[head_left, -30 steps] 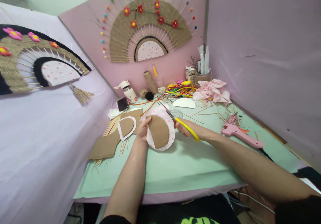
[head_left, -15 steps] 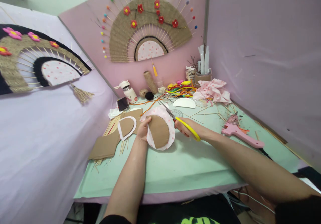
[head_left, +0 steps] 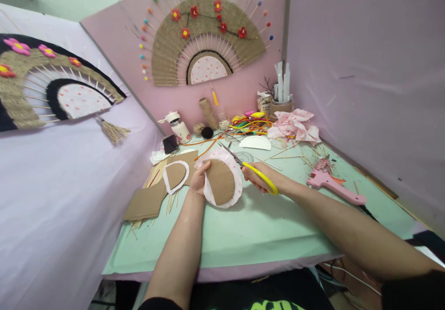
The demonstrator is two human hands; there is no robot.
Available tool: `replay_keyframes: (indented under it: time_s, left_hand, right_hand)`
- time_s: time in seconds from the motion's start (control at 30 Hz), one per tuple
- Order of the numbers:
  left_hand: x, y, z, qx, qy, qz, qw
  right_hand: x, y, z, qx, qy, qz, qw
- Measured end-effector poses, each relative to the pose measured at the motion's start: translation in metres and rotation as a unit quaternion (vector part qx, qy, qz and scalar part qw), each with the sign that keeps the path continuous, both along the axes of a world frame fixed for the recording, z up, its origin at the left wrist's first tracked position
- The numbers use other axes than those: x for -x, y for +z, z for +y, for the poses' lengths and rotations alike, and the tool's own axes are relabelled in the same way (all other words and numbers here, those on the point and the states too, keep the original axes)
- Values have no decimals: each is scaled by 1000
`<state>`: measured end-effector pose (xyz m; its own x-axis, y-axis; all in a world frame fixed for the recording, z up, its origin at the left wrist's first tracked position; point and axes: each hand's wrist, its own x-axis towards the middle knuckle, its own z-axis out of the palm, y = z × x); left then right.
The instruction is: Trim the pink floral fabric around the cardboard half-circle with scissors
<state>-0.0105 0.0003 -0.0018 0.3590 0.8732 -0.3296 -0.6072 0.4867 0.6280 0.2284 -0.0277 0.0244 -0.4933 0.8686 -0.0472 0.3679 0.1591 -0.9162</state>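
Pinched in my left hand (head_left: 198, 183) is the cardboard half-disc (head_left: 219, 181), backed by a round of white cloth with pink dots (head_left: 238, 175) that shows all around its curved edge; my grip closes on its left edge, thumb on the brown face, and the piece sits tilted just above the green worktop (head_left: 250, 226), near the middle. My right hand (head_left: 259, 176) is clenched through the yellow handles of the scissors (head_left: 247, 166), whose blades point far and left and meet the cloth margin at the far right of the disc. I judge the piece light: the card is stiff enough to keep its shape, but the cloth rim is soft and floppy, so holding on the card itself, close to the blades, seems the sound place to steady it. To the left lie another cloth-edged card piece (head_left: 175, 174), brown cardboard sheets (head_left: 146, 202) and thin bamboo sticks (head_left: 158, 173). To the right rests a pink glue gun (head_left: 332, 185), and at the far side a heap of dotted cloth (head_left: 295, 124).
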Motion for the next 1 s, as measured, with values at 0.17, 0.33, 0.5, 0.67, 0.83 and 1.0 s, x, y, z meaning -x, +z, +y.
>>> replay_keyframes:
  time_s: [0.17, 0.33, 0.5, 0.67, 0.83, 1.0]
  left_hand:
    - [0, 0, 0, 0, -2, -4, 1000]
    - [0, 0, 0, 2, 1, -8, 1000]
    - [1, -1, 1, -18, -14, -8, 1000]
    - [0, -2, 1, -24, -6, -9, 1000]
    - [-1, 1, 0, -2, 9, 0, 1000]
    - [-3, 3, -1, 18, 28, 2, 999]
  right_hand:
    - [0, 3, -1, -3, -3, -3, 1000]
    - [1, 1, 0, -13, -2, 4, 1000]
    - [1, -12, 5, -29, 6, 19, 999]
    - [2, -11, 4, -61, 28, 33, 997]
    - [2, -4, 3, -103, 42, 19, 994]
    - [1, 0, 2, -116, 43, -10, 992]
